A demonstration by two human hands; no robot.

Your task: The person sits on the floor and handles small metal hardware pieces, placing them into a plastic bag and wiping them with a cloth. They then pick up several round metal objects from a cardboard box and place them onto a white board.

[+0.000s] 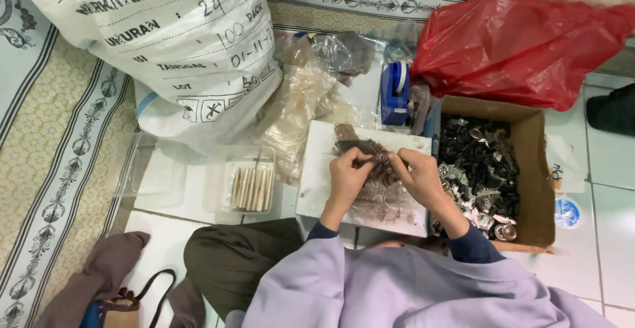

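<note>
My left hand (347, 176) and my right hand (418, 176) meet over a white board (317, 189) on the floor. Both pinch a small dark brown piece (380, 161) between the fingertips. More small brown pieces (380, 192) lie piled on the board under my hands. An open cardboard box (536, 182) right of my right hand holds several black and silver metal parts (479, 169). My lilac sleeves and dark cuffs fill the bottom of the head view.
A clear plastic tray (218, 182) with tan sticks (251, 188) lies left of the board. A big white printed sack (172, 43) stands at the back left, crumpled clear bags (304, 96) and a blue tape dispenser (395, 93) behind the board, a red plastic bag (522, 43) at the back right.
</note>
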